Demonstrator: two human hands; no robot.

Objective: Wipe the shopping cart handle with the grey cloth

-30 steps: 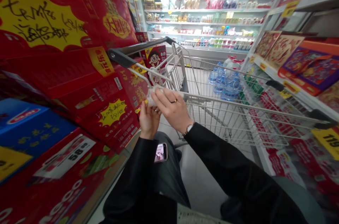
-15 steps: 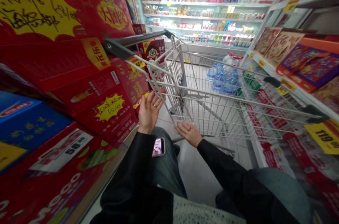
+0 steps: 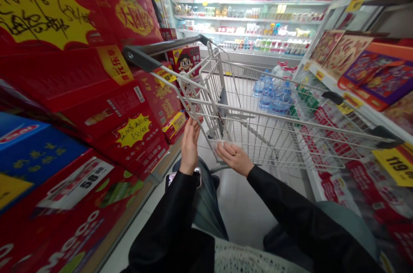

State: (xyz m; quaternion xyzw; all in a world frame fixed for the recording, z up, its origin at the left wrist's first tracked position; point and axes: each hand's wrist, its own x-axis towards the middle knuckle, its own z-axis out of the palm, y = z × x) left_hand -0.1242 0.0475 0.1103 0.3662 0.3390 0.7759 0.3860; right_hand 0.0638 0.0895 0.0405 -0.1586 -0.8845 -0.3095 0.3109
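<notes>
A grey wire shopping cart point(image 3: 258, 113) stands in front of me, its dark push handle point(image 3: 171, 46) toward the upper left. My right hand point(image 3: 237, 159) is at the lower corner of the cart's frame, fingers curled over a small whitish, tissue-like piece point(image 3: 222, 141) pressed to the wire. What exactly it is cannot be made out. My left hand point(image 3: 189, 146) is raised beside the cart's slanting side tube, fingers stretched out and holding nothing; fingertips are close to the tube, and contact is unclear. A phone point(image 3: 197, 176) lies on my left thigh, partly behind my sleeve.
Stacked red gift cartons point(image 3: 97, 92) with yellow price tags line the left, close to my arm. Shelves of boxed goods point(image 3: 374, 70) run along the right. Blue water bottles point(image 3: 275, 94) stand beyond the cart, before a lit refrigerated display point(image 3: 254, 19).
My left hand has turned from palm up to edge-on, its fingers drawn together. My right hand has shifted slightly right and up, still at the cart's corner.
</notes>
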